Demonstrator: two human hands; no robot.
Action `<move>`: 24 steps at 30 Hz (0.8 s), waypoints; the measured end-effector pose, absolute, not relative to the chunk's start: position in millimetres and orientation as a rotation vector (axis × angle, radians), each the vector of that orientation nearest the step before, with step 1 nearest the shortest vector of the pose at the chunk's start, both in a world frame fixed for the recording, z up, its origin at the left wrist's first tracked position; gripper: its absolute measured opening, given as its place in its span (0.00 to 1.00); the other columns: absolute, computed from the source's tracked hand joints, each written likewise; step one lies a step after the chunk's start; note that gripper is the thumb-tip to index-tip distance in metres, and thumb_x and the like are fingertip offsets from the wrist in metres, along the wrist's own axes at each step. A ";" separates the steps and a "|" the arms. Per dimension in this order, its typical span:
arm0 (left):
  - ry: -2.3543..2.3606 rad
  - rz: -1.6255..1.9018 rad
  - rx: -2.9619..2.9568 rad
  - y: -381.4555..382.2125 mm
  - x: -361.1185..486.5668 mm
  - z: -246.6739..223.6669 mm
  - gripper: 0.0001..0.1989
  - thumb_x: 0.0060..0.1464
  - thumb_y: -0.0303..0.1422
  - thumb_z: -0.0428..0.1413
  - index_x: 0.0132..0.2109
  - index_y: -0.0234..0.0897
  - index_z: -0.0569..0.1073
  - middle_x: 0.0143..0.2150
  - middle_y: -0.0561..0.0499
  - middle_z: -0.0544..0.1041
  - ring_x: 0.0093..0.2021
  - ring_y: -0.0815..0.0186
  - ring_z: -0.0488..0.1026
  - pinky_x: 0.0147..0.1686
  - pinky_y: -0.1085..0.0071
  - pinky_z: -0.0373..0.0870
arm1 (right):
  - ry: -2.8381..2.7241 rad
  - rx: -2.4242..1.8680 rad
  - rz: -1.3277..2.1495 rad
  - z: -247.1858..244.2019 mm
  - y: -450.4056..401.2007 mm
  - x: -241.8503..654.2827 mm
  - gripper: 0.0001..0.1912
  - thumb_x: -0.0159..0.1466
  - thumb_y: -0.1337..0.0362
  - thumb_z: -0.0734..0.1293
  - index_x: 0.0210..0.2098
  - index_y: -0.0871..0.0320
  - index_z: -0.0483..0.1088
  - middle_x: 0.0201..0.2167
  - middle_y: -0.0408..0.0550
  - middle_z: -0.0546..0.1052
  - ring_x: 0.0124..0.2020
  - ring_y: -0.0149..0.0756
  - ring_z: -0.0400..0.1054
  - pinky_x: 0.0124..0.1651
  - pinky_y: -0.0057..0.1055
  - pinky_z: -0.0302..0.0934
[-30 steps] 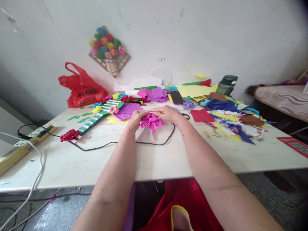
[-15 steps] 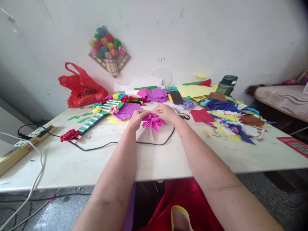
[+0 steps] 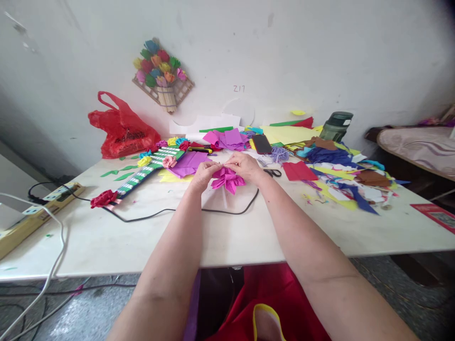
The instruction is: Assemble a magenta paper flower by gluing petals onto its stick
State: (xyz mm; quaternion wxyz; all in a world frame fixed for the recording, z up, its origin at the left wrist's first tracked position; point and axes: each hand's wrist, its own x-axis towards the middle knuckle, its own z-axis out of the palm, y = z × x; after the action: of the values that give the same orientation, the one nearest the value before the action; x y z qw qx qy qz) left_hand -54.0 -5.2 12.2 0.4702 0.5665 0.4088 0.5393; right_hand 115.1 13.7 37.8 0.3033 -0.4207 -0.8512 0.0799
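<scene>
A magenta crepe-paper flower (image 3: 229,181) is held above the middle of the table, its petals hanging toward me. My left hand (image 3: 205,175) pinches its upper left edge between thumb and fingers. On the other side, my right hand (image 3: 244,167) pinches the top edge, its fingertips close to those of the left. The fingertips partly hide the flower's base. Behind my left hand lies a stack of purple paper (image 3: 186,163). Scissors with black handles (image 3: 273,173) rest just right of my right hand.
A green-and-white striped panel with paper flowers (image 3: 151,173) lies left, near a red plastic bag (image 3: 124,130). A black cable (image 3: 163,211) crosses the table (image 3: 234,241). Paper scraps (image 3: 350,182), a phone (image 3: 262,144) and a green bottle (image 3: 336,127) are at the right and back.
Both hands keep their pinch on the flower, with barely any movement of the fingers. The whole view has shifted very slightly.
</scene>
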 end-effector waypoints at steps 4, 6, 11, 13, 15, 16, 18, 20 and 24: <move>1.003 1.315 1.397 -5.7 -54.1 13.0 0.14 0.36 0.39 0.62 0.22 0.33 0.68 0.18 0.56 0.63 0.21 0.74 0.56 0.23 0.74 0.54 | -2.235 -1.095 0.191 36.8 14.4 114.4 0.10 0.62 0.62 0.66 0.37 0.55 0.79 0.41 0.48 0.75 0.41 0.36 0.69 0.40 0.31 0.59; 0.995 1.305 1.400 -6.1 -54.3 13.6 0.14 0.36 0.39 0.62 0.22 0.33 0.68 0.19 0.56 0.63 0.21 0.74 0.57 0.24 0.74 0.54 | -2.228 -1.071 0.184 35.9 15.1 114.3 0.10 0.62 0.63 0.66 0.37 0.56 0.79 0.41 0.49 0.75 0.40 0.36 0.69 0.40 0.31 0.59; 0.966 1.286 1.398 -7.4 -55.0 14.1 0.14 0.37 0.39 0.62 0.22 0.34 0.67 0.19 0.57 0.62 0.21 0.75 0.56 0.24 0.74 0.56 | -2.192 -0.991 0.220 33.1 18.7 114.3 0.08 0.60 0.65 0.67 0.33 0.56 0.79 0.39 0.48 0.74 0.39 0.35 0.69 0.40 0.31 0.59; 0.965 1.278 1.394 -7.6 -55.1 13.8 0.14 0.37 0.39 0.61 0.21 0.34 0.66 0.19 0.57 0.61 0.21 0.74 0.56 0.24 0.74 0.55 | -2.177 -0.963 0.264 32.5 20.2 114.1 0.07 0.59 0.66 0.67 0.32 0.57 0.79 0.38 0.48 0.74 0.39 0.35 0.69 0.41 0.31 0.60; 0.964 1.274 1.387 -7.2 -55.1 13.2 0.14 0.37 0.38 0.61 0.21 0.34 0.66 0.19 0.57 0.61 0.21 0.74 0.56 0.24 0.74 0.55 | -2.158 -0.939 0.306 32.0 21.6 113.7 0.06 0.59 0.68 0.68 0.31 0.58 0.79 0.37 0.48 0.74 0.38 0.34 0.69 0.41 0.31 0.61; 0.963 1.275 1.382 -6.8 -55.0 12.7 0.14 0.37 0.38 0.61 0.21 0.34 0.66 0.19 0.57 0.60 0.21 0.74 0.56 0.24 0.74 0.55 | -2.147 -0.928 0.324 31.7 22.3 113.5 0.06 0.58 0.68 0.68 0.30 0.58 0.79 0.36 0.48 0.74 0.38 0.34 0.69 0.41 0.31 0.61; 0.960 1.274 1.373 -5.6 -55.0 11.8 0.13 0.37 0.38 0.61 0.21 0.34 0.66 0.19 0.57 0.60 0.21 0.74 0.56 0.24 0.74 0.55 | -2.127 -0.904 0.351 30.8 23.6 113.1 0.06 0.57 0.68 0.68 0.29 0.58 0.79 0.36 0.47 0.74 0.37 0.33 0.68 0.41 0.31 0.61; 0.959 1.274 1.365 -4.4 -55.2 10.9 0.13 0.37 0.37 0.60 0.22 0.34 0.66 0.19 0.57 0.59 0.21 0.74 0.56 0.24 0.74 0.56 | -2.109 -0.882 0.374 29.7 24.9 112.8 0.05 0.57 0.68 0.69 0.29 0.57 0.79 0.36 0.47 0.74 0.37 0.33 0.68 0.41 0.31 0.61; 0.963 1.275 1.353 -3.2 -55.9 9.7 0.13 0.38 0.37 0.60 0.22 0.34 0.66 0.19 0.57 0.59 0.21 0.74 0.56 0.24 0.74 0.57 | -2.081 -0.866 0.412 28.4 26.6 112.4 0.05 0.56 0.68 0.69 0.27 0.56 0.79 0.35 0.46 0.73 0.36 0.32 0.67 0.39 0.32 0.61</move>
State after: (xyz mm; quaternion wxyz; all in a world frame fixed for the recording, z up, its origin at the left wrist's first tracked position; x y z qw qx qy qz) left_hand -55.9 -3.2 9.7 0.5003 0.5595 0.3983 0.5273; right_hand 112.4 26.6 28.4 0.4124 -0.3443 -0.8274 0.1637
